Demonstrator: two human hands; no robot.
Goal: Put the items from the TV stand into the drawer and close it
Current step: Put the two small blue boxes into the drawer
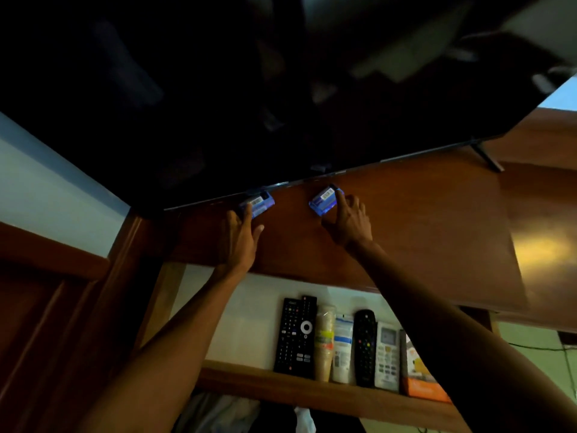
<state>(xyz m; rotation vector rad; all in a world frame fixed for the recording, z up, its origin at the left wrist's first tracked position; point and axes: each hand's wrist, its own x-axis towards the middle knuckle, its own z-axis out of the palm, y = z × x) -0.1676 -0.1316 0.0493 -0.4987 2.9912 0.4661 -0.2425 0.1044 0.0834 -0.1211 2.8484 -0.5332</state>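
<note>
On top of the polished wooden TV stand [406, 220], just under the bottom edge of the big dark television [249, 104], lie two small blue boxes with white barcode labels. My left hand [240, 239] reaches to the left blue box [257, 204], fingers stretched over its near side and touching it; that box sits partly tucked beneath the screen's edge, and I cannot tell whether my fingers have closed on it, since the picture is dim and soft there. My right hand [351, 221] meets the right blue box [324, 200], forefinger laid along its right end and thumb down by its near corner, a loose pinch rather than a firm hold. Both boxes look like glossy rectangular cartons and rest flat on the reddish, shiny board.

Below the stand's top, the drawer [312, 389] stands pulled out, pale inside with a wooden front rail. Lined up within are a long black remote [295, 335], a stack of paper cups [324, 345], a white tube [342, 348], a rounded black remote [364, 345], a white remote [387, 354] with a small display, and an orange box [420, 373].
</note>
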